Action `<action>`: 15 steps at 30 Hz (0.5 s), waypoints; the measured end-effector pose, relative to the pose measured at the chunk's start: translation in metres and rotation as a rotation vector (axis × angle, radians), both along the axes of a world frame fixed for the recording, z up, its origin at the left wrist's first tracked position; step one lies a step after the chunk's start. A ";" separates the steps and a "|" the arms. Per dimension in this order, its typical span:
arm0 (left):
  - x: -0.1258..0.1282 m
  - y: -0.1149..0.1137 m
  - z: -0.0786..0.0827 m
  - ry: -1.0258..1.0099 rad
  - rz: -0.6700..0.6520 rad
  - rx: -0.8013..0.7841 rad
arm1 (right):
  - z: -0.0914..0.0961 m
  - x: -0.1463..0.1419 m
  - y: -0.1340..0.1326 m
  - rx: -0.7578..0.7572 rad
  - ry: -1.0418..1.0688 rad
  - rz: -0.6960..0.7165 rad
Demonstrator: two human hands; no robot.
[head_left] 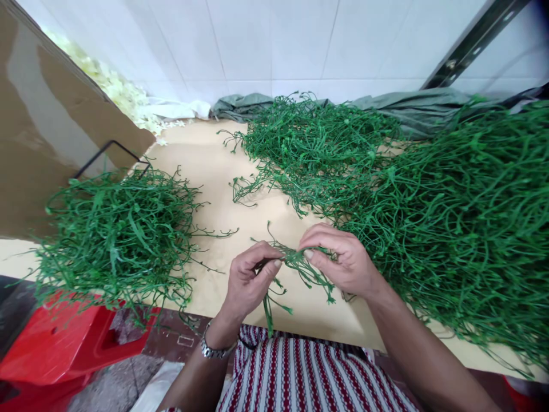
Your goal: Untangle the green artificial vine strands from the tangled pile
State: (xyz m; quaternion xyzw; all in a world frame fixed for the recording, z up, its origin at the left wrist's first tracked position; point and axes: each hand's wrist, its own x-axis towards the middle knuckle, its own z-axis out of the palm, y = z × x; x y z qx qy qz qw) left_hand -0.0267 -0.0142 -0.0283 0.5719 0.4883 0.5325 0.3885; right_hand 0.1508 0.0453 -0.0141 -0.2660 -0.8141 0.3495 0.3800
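Note:
My left hand (251, 277) and my right hand (343, 257) meet over the near edge of a pale tan table (214, 171). Both pinch one small bunch of green plastic stems (295, 266) between thumb and fingers. Loose ends of the bunch hang down toward my striped lap. A metal watch sits on my left wrist. A heap of the same green stems (115, 234) lies to the left of my hands, and a much larger heap (463, 223) spreads to the right.
A third green pile (309, 143) lies at the back centre. Brown cardboard (47, 120) leans at the left. A red plastic stool (60, 343) stands below the left heap. Grey-green sacking (403, 109) and white tiled wall run behind.

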 end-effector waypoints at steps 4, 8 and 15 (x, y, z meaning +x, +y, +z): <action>0.000 0.000 0.006 0.074 -0.093 -0.107 | 0.002 -0.002 0.001 -0.110 0.035 0.031; 0.003 0.000 0.011 0.104 -0.124 -0.116 | 0.001 -0.006 0.000 -0.053 -0.095 0.056; 0.007 -0.003 0.002 0.167 0.129 0.026 | -0.002 -0.009 -0.005 -0.111 -0.115 -0.039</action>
